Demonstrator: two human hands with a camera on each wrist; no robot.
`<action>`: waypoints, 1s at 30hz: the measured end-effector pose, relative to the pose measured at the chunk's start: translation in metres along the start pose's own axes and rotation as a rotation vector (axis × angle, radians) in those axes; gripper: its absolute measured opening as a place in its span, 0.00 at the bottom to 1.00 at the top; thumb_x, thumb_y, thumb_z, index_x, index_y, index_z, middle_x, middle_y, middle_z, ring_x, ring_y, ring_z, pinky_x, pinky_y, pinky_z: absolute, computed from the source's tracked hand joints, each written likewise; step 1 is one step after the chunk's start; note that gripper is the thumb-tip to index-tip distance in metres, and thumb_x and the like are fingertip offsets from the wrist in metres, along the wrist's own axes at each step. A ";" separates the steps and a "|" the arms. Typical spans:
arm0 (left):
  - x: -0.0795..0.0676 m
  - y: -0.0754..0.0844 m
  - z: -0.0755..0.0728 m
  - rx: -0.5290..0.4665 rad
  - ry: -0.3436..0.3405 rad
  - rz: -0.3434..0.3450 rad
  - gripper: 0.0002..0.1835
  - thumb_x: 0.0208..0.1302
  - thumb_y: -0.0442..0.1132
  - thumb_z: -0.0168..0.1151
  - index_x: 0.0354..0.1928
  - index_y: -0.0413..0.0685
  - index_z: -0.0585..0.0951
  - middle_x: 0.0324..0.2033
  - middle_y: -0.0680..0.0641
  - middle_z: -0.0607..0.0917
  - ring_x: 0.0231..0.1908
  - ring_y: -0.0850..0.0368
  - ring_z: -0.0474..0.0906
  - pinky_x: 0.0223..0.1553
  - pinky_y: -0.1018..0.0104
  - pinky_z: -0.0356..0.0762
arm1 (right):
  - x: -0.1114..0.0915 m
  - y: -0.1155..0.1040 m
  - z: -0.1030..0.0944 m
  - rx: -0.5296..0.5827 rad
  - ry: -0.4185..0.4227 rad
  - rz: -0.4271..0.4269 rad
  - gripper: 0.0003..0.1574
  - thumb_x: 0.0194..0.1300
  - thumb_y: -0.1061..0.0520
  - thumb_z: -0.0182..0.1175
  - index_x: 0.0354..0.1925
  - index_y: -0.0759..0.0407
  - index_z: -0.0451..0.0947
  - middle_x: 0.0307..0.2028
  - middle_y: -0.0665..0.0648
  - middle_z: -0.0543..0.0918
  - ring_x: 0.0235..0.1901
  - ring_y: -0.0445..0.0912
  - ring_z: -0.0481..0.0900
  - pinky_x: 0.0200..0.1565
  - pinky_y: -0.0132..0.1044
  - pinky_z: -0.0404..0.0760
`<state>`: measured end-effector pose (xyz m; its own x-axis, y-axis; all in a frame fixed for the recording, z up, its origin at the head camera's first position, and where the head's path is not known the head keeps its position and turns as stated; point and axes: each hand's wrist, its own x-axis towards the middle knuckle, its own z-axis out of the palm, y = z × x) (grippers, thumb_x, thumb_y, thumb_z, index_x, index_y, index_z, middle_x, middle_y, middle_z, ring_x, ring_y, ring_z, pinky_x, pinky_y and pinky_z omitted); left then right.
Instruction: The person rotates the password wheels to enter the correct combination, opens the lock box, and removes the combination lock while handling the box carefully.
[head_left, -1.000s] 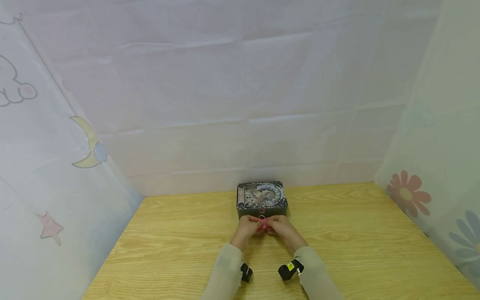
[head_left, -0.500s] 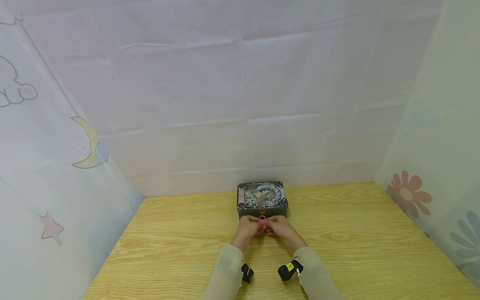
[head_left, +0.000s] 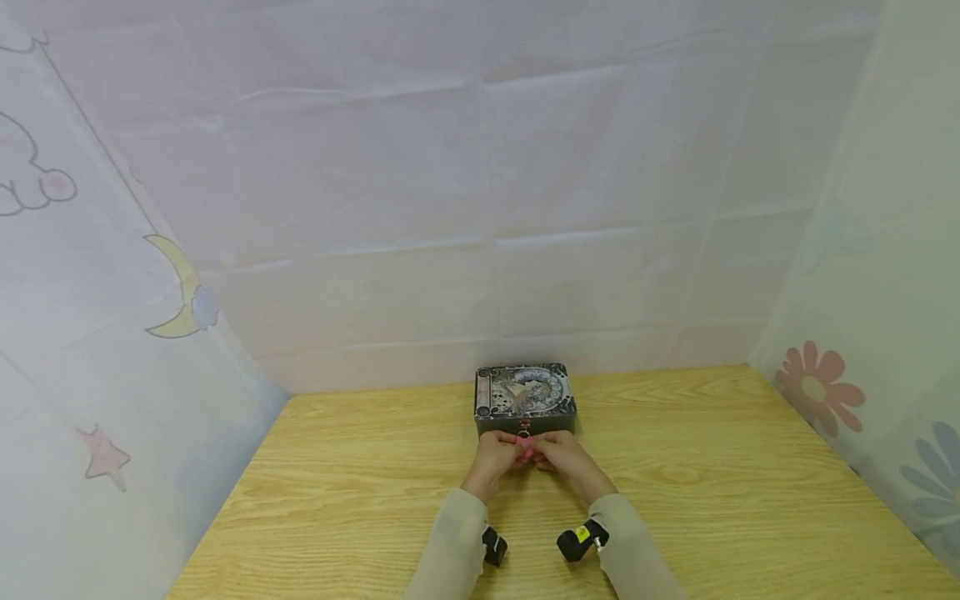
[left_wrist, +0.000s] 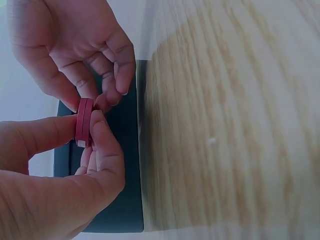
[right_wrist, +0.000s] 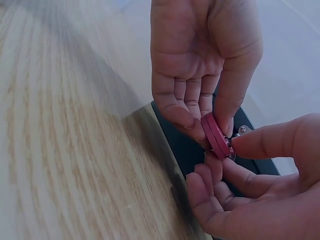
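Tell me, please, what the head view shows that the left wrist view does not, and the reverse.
Only the head view shows the patterned lid, both sleeves and the red flower.
Only the left wrist view shows the groove along the edge of the pink padlock.
Both show the left hand and right hand pinching the padlock, the dark box and the wooden table.

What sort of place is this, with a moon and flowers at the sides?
Probably a little indoor corner set up for table work, maybe for filming. A creased sheet hangs behind the wooden table, and the moon and red flower decorate the sides.
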<state>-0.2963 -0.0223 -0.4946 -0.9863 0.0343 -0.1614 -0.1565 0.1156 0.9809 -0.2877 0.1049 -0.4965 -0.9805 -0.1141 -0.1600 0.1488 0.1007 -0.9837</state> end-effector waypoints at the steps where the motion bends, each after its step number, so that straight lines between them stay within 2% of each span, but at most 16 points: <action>1: 0.000 0.000 0.000 0.000 0.000 0.002 0.07 0.53 0.26 0.57 0.34 0.29 0.73 0.26 0.42 0.79 0.24 0.57 0.78 0.29 0.63 0.79 | 0.000 0.000 0.000 -0.004 0.004 -0.002 0.16 0.61 0.64 0.48 0.41 0.77 0.73 0.31 0.58 0.78 0.30 0.48 0.75 0.37 0.39 0.77; 9: -0.001 0.004 -0.001 -0.019 -0.006 0.006 0.06 0.54 0.26 0.57 0.34 0.29 0.72 0.28 0.41 0.78 0.24 0.56 0.79 0.30 0.62 0.79 | 0.002 -0.002 0.002 -0.036 0.051 -0.008 0.14 0.60 0.66 0.50 0.39 0.77 0.74 0.31 0.59 0.78 0.29 0.47 0.76 0.34 0.40 0.78; 13: -0.001 0.004 0.000 -0.024 -0.002 0.013 0.06 0.53 0.25 0.57 0.33 0.29 0.73 0.26 0.41 0.79 0.24 0.55 0.79 0.29 0.63 0.79 | 0.002 -0.003 0.003 -0.055 0.052 -0.007 0.13 0.60 0.66 0.49 0.38 0.77 0.74 0.28 0.58 0.77 0.27 0.46 0.74 0.31 0.38 0.78; 17: -0.001 0.004 0.001 -0.030 -0.001 0.009 0.07 0.53 0.25 0.57 0.34 0.29 0.72 0.25 0.41 0.80 0.25 0.55 0.79 0.29 0.62 0.79 | -0.005 -0.010 0.004 -0.059 0.039 -0.007 0.15 0.62 0.65 0.47 0.40 0.78 0.73 0.30 0.60 0.76 0.28 0.47 0.74 0.33 0.38 0.78; 24: 0.002 -0.002 0.003 -0.007 0.011 0.007 0.06 0.53 0.24 0.56 0.34 0.29 0.72 0.26 0.41 0.80 0.25 0.56 0.79 0.29 0.64 0.79 | 0.003 0.002 0.006 -0.053 0.063 0.013 0.14 0.63 0.64 0.47 0.39 0.76 0.72 0.26 0.57 0.74 0.26 0.45 0.72 0.29 0.35 0.77; 30: 0.001 -0.002 0.003 0.003 0.009 0.012 0.07 0.54 0.25 0.56 0.36 0.28 0.73 0.26 0.41 0.79 0.26 0.54 0.79 0.29 0.64 0.79 | 0.001 -0.001 0.004 -0.048 0.048 0.012 0.15 0.62 0.64 0.47 0.40 0.76 0.72 0.28 0.59 0.75 0.27 0.46 0.73 0.30 0.35 0.77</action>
<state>-0.2970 -0.0191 -0.4974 -0.9885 0.0265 -0.1488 -0.1446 0.1185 0.9824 -0.2880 0.1008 -0.4964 -0.9840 -0.0649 -0.1660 0.1549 0.1495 -0.9765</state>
